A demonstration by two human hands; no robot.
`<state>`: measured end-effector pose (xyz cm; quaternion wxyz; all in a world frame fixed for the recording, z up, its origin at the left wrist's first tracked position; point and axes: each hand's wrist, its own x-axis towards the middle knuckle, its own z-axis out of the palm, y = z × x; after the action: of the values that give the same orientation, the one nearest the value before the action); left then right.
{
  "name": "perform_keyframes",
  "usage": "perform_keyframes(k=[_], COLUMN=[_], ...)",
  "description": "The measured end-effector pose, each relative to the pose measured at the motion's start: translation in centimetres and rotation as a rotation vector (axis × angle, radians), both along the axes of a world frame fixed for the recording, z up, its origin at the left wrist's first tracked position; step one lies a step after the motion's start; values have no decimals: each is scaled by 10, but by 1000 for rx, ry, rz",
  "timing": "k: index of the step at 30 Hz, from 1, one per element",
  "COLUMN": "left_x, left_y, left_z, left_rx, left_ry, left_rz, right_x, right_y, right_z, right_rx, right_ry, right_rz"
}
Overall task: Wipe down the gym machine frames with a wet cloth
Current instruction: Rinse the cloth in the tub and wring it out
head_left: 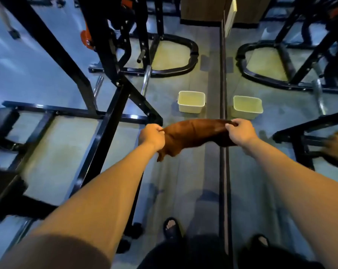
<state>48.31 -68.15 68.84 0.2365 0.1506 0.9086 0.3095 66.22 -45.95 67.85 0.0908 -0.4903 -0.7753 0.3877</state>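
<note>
A brown cloth (193, 133) hangs stretched between my two hands above the floor. My left hand (151, 135) grips its left end in a fist, and a loose corner dangles below that hand. My right hand (240, 131) pinches the cloth's right end. The black gym machine frame (106, 121) stands to my left, its floor bars and slanted posts within arm's reach. The corner of its base lies just beyond my left hand.
A pale rectangular tub (191, 101) sits on the floor ahead of the cloth. A wall mirror (280, 171) runs along the right, doubling the tub, the machines and a hand. More black machine bases (175, 55) stand farther back. My sandalled foot (171, 228) is below.
</note>
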Motion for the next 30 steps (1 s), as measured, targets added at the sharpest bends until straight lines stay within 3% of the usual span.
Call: perform_keyframes(k=[9,25,28,29,30], left_x=[-112,-327,-356,-364,-370], left_y=[158,431,477,488,500], left_z=[-19,-153,-194,-211,-224], left_rx=[-64,-319,-266,-239,-207], left_ry=[-26,-105,-150,-161,-170], left_rz=[15,-140,-120,-98,-64], right_x=[-104,-302,-339,-340,-352], right_y=[139,371,438,455,464], right_z=[-36,-139,-280,-315,-330], right_rx=[-149,-276,-364,-284,-439], right_ry=[-24,-166,-146,-148,-114], right_rz=[-72,-129,-160,-220,-151])
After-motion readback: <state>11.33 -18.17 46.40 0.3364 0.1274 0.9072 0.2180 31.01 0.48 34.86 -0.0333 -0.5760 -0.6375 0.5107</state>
